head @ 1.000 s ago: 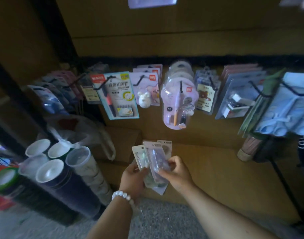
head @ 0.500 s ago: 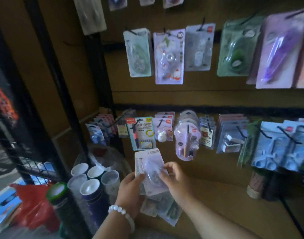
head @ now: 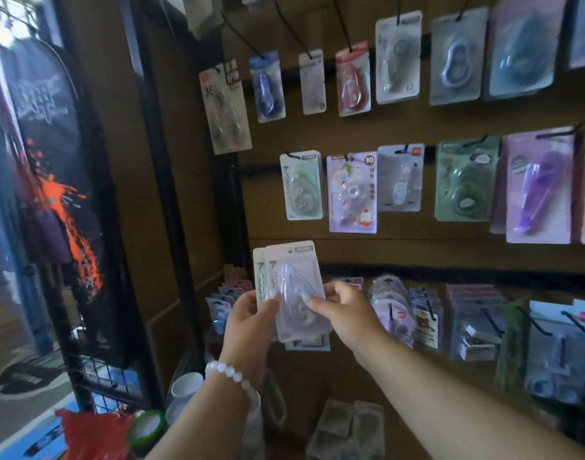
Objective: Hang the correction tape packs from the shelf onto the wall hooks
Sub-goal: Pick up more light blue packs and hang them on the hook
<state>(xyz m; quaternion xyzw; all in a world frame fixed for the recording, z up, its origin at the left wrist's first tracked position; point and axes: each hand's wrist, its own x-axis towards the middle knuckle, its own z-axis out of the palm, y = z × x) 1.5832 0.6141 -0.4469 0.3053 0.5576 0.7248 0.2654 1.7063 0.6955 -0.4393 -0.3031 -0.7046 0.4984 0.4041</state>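
Gripping upright correction tape packs [head: 292, 287], left hand [head: 248, 330] and right hand [head: 346, 313], hang-holes uppermost.

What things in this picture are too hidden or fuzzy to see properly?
All in the head view:
- How many correction tape packs are held: they overlap, and the left hand and right hand cover their lower halves.
- Small print on the hanging packs: too blurred.
- Packs along the top right: cut off by the frame edge.
- Packs lying at the bottom: dark, blurred.
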